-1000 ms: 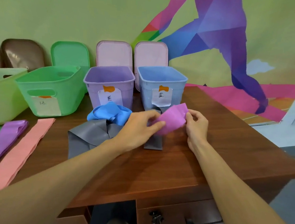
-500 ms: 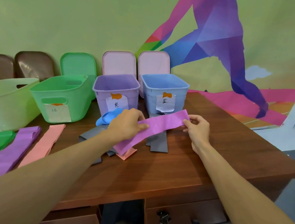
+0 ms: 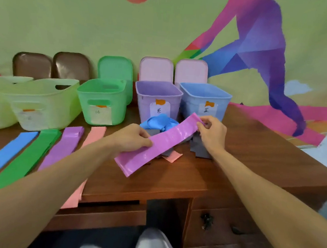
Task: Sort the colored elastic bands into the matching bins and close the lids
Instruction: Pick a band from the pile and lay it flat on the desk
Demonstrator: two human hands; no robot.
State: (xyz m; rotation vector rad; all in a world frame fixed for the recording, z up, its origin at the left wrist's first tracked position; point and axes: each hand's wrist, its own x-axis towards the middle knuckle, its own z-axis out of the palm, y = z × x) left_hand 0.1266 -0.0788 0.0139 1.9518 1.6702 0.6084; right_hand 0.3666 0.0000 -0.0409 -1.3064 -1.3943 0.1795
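In the middle of the frame we hold a pink-purple elastic band [image 3: 158,143] stretched flat between both hands, above the wooden desk [image 3: 254,150]. Our left hand [image 3: 132,138] pinches it near its middle, thumb on top, and our right hand [image 3: 213,131] pinches its upper right end with thumb and fingers closed on the edge; the lower left end hangs free, just over the desk.

Behind the band lies a small pile – a crumpled blue band [image 3: 159,121], grey bands [image 3: 200,148] and a salmon piece [image 3: 172,156] under them. Further up stand the open bins: the purple bin [image 3: 158,98] and the blue bin [image 3: 204,99] in the centre, the green bin [image 3: 103,99] to their left, and a pale yellow-green bin [image 3: 43,102] at the left edge. Lids lean on the wall behind them.

At the lower left of the frame four bands lie flat side by side: blue [image 3: 5,154], green [image 3: 26,160], purple [image 3: 65,145] and salmon [image 3: 91,137] – the salmon one hangs over the desk edge
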